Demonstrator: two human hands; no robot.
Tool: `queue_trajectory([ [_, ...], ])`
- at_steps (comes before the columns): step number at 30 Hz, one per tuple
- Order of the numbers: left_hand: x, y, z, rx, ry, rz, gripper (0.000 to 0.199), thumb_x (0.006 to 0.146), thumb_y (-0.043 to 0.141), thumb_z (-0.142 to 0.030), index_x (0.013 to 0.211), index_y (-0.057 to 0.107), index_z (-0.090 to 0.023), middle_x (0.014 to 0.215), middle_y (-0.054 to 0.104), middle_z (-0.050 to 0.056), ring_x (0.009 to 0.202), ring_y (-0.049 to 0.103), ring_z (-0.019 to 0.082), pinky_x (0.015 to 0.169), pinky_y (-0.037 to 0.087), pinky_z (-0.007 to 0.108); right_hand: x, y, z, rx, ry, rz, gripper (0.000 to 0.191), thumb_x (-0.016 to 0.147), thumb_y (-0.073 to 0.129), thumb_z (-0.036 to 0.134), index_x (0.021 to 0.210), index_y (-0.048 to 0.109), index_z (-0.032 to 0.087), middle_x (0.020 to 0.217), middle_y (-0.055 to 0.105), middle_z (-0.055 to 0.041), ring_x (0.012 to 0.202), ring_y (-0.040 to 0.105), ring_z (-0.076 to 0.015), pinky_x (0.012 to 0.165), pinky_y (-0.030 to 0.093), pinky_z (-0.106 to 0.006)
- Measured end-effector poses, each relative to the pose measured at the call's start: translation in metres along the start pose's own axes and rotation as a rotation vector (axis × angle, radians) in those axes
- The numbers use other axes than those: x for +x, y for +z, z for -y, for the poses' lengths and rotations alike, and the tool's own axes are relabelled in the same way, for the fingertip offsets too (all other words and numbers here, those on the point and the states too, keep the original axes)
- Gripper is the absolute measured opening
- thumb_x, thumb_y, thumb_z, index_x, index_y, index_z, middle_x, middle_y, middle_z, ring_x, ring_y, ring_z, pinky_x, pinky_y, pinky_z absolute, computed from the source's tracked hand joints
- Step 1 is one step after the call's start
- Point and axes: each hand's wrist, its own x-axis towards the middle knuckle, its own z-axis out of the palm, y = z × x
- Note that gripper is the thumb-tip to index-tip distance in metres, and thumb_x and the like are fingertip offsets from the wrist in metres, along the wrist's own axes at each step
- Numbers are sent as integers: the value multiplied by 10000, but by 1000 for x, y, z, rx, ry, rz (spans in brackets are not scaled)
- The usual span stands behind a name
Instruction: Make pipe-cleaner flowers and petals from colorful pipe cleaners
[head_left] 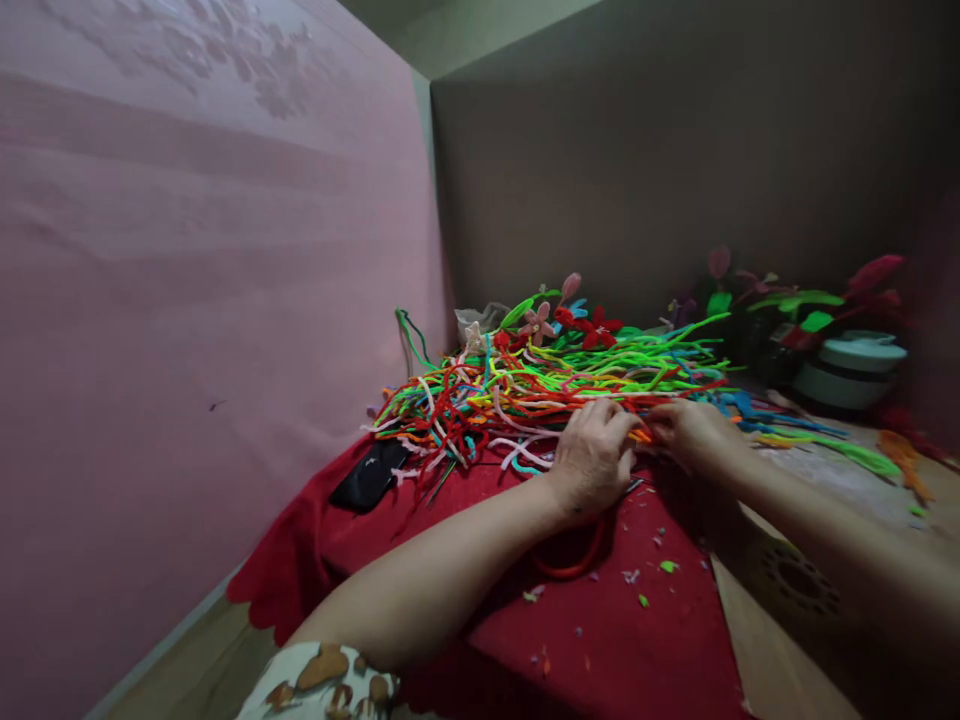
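"Both your left hand (pixel 596 452) and right hand (pixel 694 435) sit close, an orange stem (pixel 641 434) between them. Clamped?"
"Can't tell; the grip's hidden. Perhaps you're pairing them to steady it."
"And your pile (pixel 555 380)?"
"Just beyond, mostly on red cloth (pixel 660 640), likely for easy reach."

Orange piece (pixel 641 435) between hands (pixel 596 450) (pixel 686 432) partly hidden, indistinct.

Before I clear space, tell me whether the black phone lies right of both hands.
No, the black phone lies on the red cloth, left of the left hand.
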Motion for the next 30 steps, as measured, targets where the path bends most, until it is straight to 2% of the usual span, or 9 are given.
queue_trajectory([
  [3, 18, 3, -3, 24, 21, 3, 237, 782, 472, -118, 993, 564, -175, 1007, 540, 90, 968, 484, 217, 877, 407, 362, 1, -1, 0, 41, 10, 64, 258, 732, 469, 239, 688, 718, 186, 670, 681, -50, 618, 585, -160, 545, 346, -234],
  [7, 40, 15, 6, -76, -55, -71, 277, 747, 461, -43, 981, 555, -158, 1008, 540, 87, 1013, 477, 199, 914, 400, 333, 1, -5, 0, 107, 27, 109, 264, 732, 477, 226, 778, 732, 179, 706, 688, -25, 641, 589, -136, 557, 370, -205],
  [9, 44, 24, 12, -102, -85, -52, 303, 737, 521, -79, 1029, 536, -161, 1064, 522, 93, 1052, 465, 206, 934, 393, 350, 0, -7, 0, 112, 32, 102, 241, 717, 504, 215, 772, 734, 170, 751, 693, -38, 685, 589, -145, 588, 377, -208],
  [13, 40, 35, 25, -61, -69, 33, 422, 685, 623, -126, 1091, 526, -186, 1090, 500, 82, 1064, 450, 221, 934, 389, 382, 0, -6, 0, 104, 48, 77, 228, 711, 506, 178, 747, 731, 160, 768, 695, -62, 714, 587, -160, 614, 373, -221],
  [17, 34, 35, 33, 4, -52, 52, 231, 669, 654, -145, 890, 590, -160, 1038, 506, 87, 1038, 448, 223, 916, 391, 376, 3, -6, -1, 123, 60, 62, 251, 705, 499, 156, 811, 726, 162, 784, 702, -64, 724, 600, -165, 607, 369, -223],
  [20, 32, 33, 35, 21, -36, 73, 131, 674, 648, -140, 786, 584, -158, 1025, 506, 87, 1028, 447, 222, 917, 389, 376, 4, -4, -2, 146, 52, 73, 209, 683, 545, 190, 791, 724, 183, 771, 698, -53, 726, 602, -172, 615, 374, -228],
  [24, 29, 31, 35, 61, -20, 110, 94, 705, 641, -181, 770, 573, -174, 1026, 512, 72, 1015, 447, 217, 908, 400, 359, 3, 1, 0, 177, 34, 70, 124, 664, 597, 252, 685, 713, 211, 725, 670, -43, 702, 584, -183, 612, 372, -248],
  [27, 27, 30, 35, 94, -27, 129, 105, 719, 639, -207, 788, 569, -169, 1004, 524, 75, 987, 454, 219, 897, 405, 356, 4, 2, 0, 226, 49, 36, 113, 660, 584, 205, 652, 697, 198, 703, 657, -37, 678, 573, -172, 605, 371, -249],
  [30, 26, 31, 38, 110, -31, 144, 110, 741, 621, -219, 824, 570, -166, 989, 535, 74, 963, 461, 217, 886, 409, 355, 9, -5, -4, 302, 92, -13, 124, 675, 553, 185, 623, 666, 178, 593, 627, -10, 583, 547, -139, 547, 363, -231],
])
